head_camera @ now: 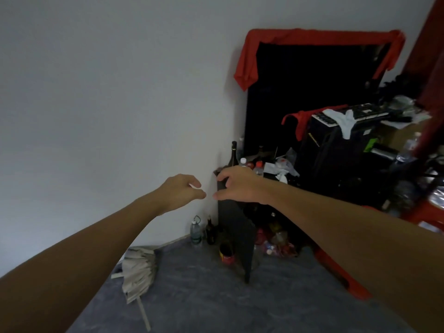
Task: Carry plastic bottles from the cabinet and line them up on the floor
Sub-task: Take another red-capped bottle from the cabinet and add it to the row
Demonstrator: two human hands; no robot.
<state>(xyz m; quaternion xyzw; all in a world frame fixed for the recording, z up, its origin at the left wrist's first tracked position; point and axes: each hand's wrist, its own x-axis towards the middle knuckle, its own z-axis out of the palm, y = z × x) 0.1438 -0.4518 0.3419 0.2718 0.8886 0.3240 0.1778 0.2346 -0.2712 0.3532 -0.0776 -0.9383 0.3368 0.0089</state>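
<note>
left hand [183, 188]: grip loosely curled, empty, in air beside wall | right hand [236, 183]: grip half open, fingers at the cabinet [236, 227] top corner, holding nothing | bottles: two capped plastic bottles [251, 165] on cabinet top behind right hand; one clear bottle [195, 231] on floor [204, 296] by wall; more inside cabinet, count unclear

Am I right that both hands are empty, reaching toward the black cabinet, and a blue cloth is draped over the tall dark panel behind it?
Not quite. In the head view the cloth draped over the tall dark panel is red, not blue. The rest holds: the left hand and right hand are both empty, reaching toward the black cabinet.
</note>
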